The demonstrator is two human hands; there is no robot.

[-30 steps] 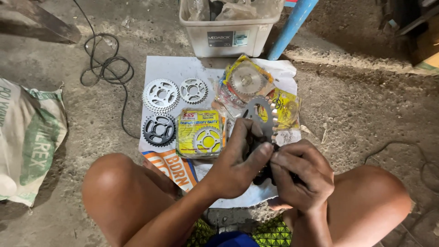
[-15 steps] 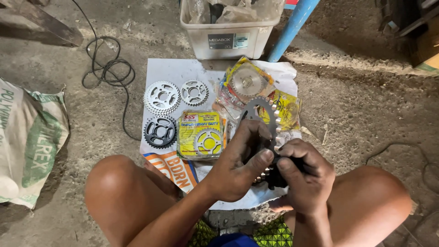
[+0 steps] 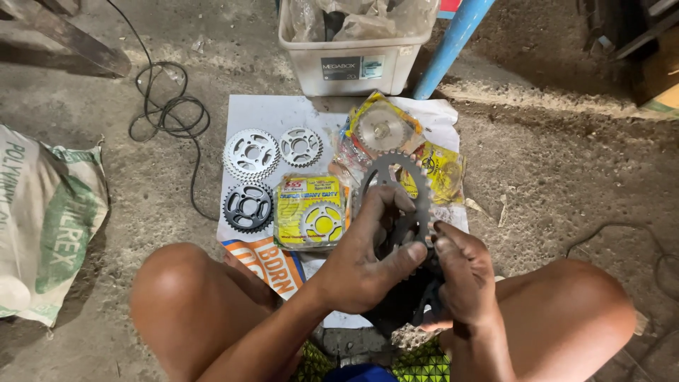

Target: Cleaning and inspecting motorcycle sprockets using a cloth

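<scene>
the left hand is clamped on a dark grey sprocket, thumb across its lower rim and fingers curled through its centre, holding it raised and tilted above the white sheet spread on the concrete floor. the right hand is closed too, fingertips pinching the same sprocket's lower right edge just beside the left thumb; below both hands a dark mass hangs between the knees, too shadowed to tell what it is.

on the sheet lie three loose sprockets: a large silver sprocket, a smaller silver sprocket just beside it, and a black sprocket below the large one. next to the black one sits a yellow pack with a sprocket sealed inside, showing through its clear front. behind the held sprocket are two more yellow packs: an upper pack with a silver sprocket visible in it, and a right-hand pack whose contents are partly hidden.

at the top edge of the sheet stands a white plastic storage box, open, stuffed with crumpled clear plastic bags; what lies under them cannot be told. a blue pole leans by the box. a black cable coils to the left of the sheet, and a white and green woven sack lies at the far left, closed to view.
</scene>
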